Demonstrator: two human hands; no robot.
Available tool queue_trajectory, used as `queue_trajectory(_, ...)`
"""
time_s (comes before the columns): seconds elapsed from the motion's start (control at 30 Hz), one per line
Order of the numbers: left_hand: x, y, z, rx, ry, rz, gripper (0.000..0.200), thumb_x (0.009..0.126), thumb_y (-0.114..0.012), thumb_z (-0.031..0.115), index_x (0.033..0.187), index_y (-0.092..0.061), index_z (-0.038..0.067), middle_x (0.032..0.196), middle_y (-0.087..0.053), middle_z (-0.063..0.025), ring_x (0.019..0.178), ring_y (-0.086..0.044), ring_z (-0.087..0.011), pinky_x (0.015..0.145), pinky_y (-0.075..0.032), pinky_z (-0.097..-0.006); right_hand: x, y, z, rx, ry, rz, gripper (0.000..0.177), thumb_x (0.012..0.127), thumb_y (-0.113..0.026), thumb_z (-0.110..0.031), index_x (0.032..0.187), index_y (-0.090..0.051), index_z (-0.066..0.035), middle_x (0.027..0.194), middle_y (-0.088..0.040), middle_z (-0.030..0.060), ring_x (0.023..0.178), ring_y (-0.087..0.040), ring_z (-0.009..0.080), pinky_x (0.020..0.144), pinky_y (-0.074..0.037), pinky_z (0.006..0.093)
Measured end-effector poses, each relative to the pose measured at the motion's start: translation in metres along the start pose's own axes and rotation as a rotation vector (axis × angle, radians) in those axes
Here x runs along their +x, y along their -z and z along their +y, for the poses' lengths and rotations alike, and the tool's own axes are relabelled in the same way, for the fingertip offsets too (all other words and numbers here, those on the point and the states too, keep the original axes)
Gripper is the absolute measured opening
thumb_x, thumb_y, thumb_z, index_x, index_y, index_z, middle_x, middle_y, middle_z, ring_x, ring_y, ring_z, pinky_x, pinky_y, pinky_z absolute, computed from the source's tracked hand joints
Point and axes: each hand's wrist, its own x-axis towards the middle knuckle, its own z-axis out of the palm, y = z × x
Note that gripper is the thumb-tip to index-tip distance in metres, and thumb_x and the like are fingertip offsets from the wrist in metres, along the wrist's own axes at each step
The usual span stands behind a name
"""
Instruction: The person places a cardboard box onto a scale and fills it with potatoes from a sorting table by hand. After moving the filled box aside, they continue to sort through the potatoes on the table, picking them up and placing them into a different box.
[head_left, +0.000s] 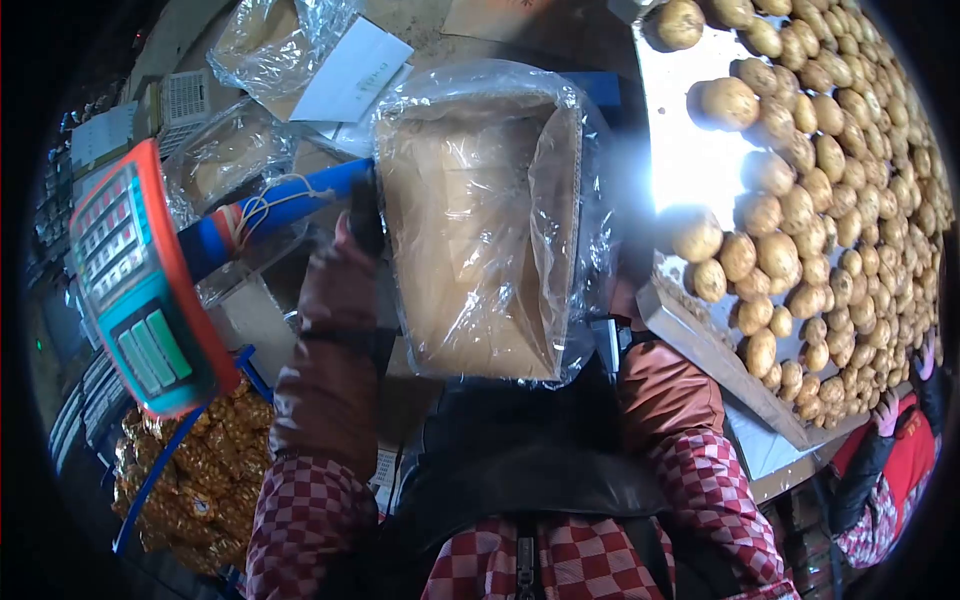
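Observation:
A cardboard box (480,345) lined with clear plastic film sits between my forearms, its open top facing me and nothing but the liner inside. My left hand (362,228), in what looks like a dark glove, grips the box's left side by the blue pole of a scale. On the opposite side, my right hand (627,298) holds the box, partly covered by the loose film. Most fingers of both hands are hidden. The scale's display (150,285), with an orange rim, stands left of my left arm.
Many potatoes (780,258) lie on a white table with a wooden edge board (720,365) at right. Another person's hands (886,410) rest at its edge. Film-lined boxes (225,160) and white cards (350,72) are at upper left. A filled net sack (190,480) stands lower left.

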Motion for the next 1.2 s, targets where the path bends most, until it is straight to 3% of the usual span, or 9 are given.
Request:
queue_trajectory(0.17,0.078,-0.026,0.06,0.224,-0.017,0.218,0.038,0.1,-0.049,0.029,0.123,-0.063,0.003,0.113,-0.069,-0.0137,0.094,-0.066,-0.0244,0.085,-0.055,-0.0378,-0.005,-0.019,0.002,-0.082,0.088,-0.004,0.046,0.085,-0.059,-0.031,0.126,-0.06,-0.01,0.119,-0.065,0.0185,0.115,-0.06,0.0339,0.099,-0.045,0.0442)
queue_trajectory(0.33,0.055,-0.007,0.085,-1.156,0.011,-0.939,0.052,0.103,-0.036,0.04,0.136,-0.051,0.003,0.124,-0.063,-0.0169,0.11,-0.063,-0.0297,0.096,-0.051,-0.0445,0.009,-0.039,-0.003,-0.103,0.154,-0.02,0.047,0.086,-0.059,-0.03,0.128,-0.058,-0.009,0.118,-0.065,0.0182,0.114,-0.061,0.0331,0.099,-0.045,0.0438)
queue_trajectory(0.47,0.072,-0.043,0.092,-0.889,0.004,-0.254,0.053,0.102,-0.039,0.038,0.139,-0.048,0.002,0.129,-0.06,-0.0182,0.115,-0.06,-0.0305,0.097,-0.05,-0.044,0.058,-0.038,-0.031,-0.027,0.235,-0.043,0.047,0.086,-0.059,-0.029,0.129,-0.057,-0.009,0.118,-0.065,0.018,0.113,-0.061,0.0324,0.099,-0.045,0.0435)
queue_trajectory(0.83,-0.001,0.038,-0.037,-0.466,-0.038,-0.507,0.046,0.098,-0.055,0.032,0.132,-0.053,0.002,0.12,-0.064,-0.0117,0.107,-0.063,-0.0287,0.093,-0.051,-0.0399,0.039,-0.008,-0.039,0.078,0.345,-0.171,0.049,0.087,-0.059,-0.028,0.132,-0.055,-0.008,0.117,-0.066,0.0173,0.111,-0.062,0.0308,0.099,-0.045,0.0428)
queue_trajectory(0.93,-0.045,0.04,-0.128,-0.426,-0.004,-0.533,0.045,0.097,-0.058,0.031,0.131,-0.054,0.002,0.118,-0.065,-0.0105,0.105,-0.064,-0.0284,0.092,-0.051,-0.0391,-0.034,0.009,0.076,-0.628,0.282,-0.147,0.032,0.1,-0.046,-0.021,0.124,-0.057,-0.003,0.091,-0.067,0.006,0.082,-0.063,0.0253,0.077,-0.052,0.0397)
queue_trajectory(1.0,-0.069,0.037,-0.22,-0.563,0.868,-0.175,0.04,0.104,-0.044,0.03,0.128,-0.055,0.0,0.12,-0.064,-0.0131,0.106,-0.062,-0.0214,0.089,-0.053,-0.0359,-0.054,-0.007,0.116,-0.266,-0.019,-0.407,0.032,0.098,-0.049,-0.019,0.125,-0.056,-0.003,0.091,-0.067,0.0059,0.081,-0.063,0.0212,0.074,-0.051,0.0344)
queue_trajectory(1.13,-0.129,-0.021,-0.185,-0.937,0.86,-0.08,0.041,0.104,-0.044,0.032,0.129,-0.055,0.001,0.121,-0.064,-0.0131,0.107,-0.062,-0.0229,0.091,-0.052,-0.0368,-0.047,-0.089,0.188,1.387,-0.748,-1.154,0.035,0.094,-0.056,-0.015,0.127,-0.056,-0.005,0.09,-0.065,0.0057,0.079,-0.061,0.0131,0.067,-0.048,0.0239)
queue_trajectory(1.17,-0.132,-0.03,-0.178,-1.009,0.84,-0.065,0.041,0.104,-0.044,0.032,0.129,-0.055,0.001,0.121,-0.064,-0.0131,0.108,-0.062,-0.0233,0.092,-0.052,-0.0371,-0.054,-0.084,0.181,1.109,-0.497,-0.736,0.029,0.095,-0.054,-0.022,0.118,-0.059,-0.006,0.078,-0.062,-0.0004,0.073,-0.058,0.0082,0.059,-0.044,0.018)
queue_trajectory(1.2,-0.135,-0.037,-0.17,-1.08,0.818,-0.049,0.042,0.104,-0.045,0.032,0.129,-0.055,0.001,0.121,-0.064,-0.0131,0.108,-0.062,-0.0237,0.092,-0.052,-0.0373,-0.032,-0.063,0.18,1.365,-0.789,-0.916,0.026,0.096,-0.052,-0.026,0.112,-0.062,-0.006,0.08,-0.062,-0.0012,0.074,-0.06,0.0094,0.064,-0.047,0.0214)
